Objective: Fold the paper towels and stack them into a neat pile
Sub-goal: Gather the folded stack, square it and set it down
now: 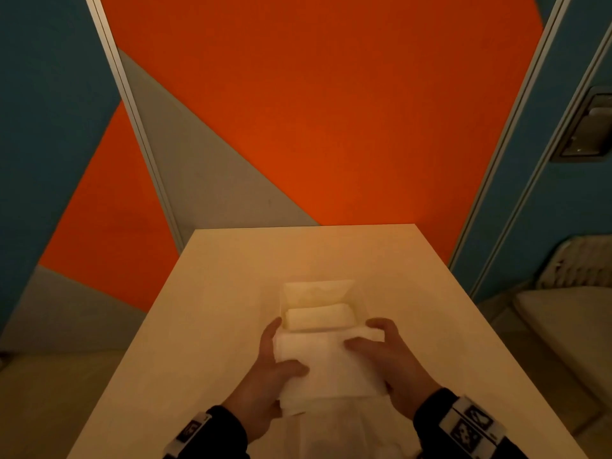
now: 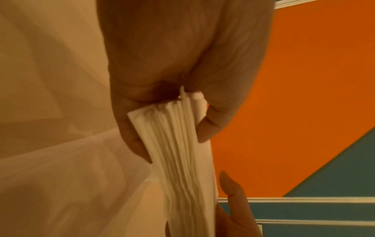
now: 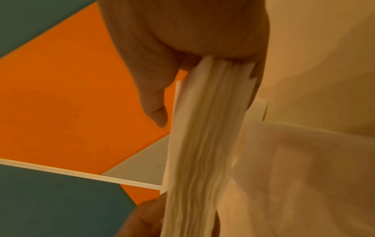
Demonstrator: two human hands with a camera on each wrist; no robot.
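A thick stack of folded paper towels (image 1: pixel 328 362) is being held just above the near part of the pale table (image 1: pixel 212 293), between both hands. The left hand (image 1: pixel 268 369) is pinching its left end, thumb on top; the right hand (image 1: pixel 387 356) is clamping the right end likewise. Only the wrist views are showing the many layered edges (image 2: pixel 182 152) and fingers underneath (image 3: pixel 257 75). Only the head view is showing a clear container (image 1: pixel 318 293) beyond, holding a folded bundle (image 1: pixel 318 316)
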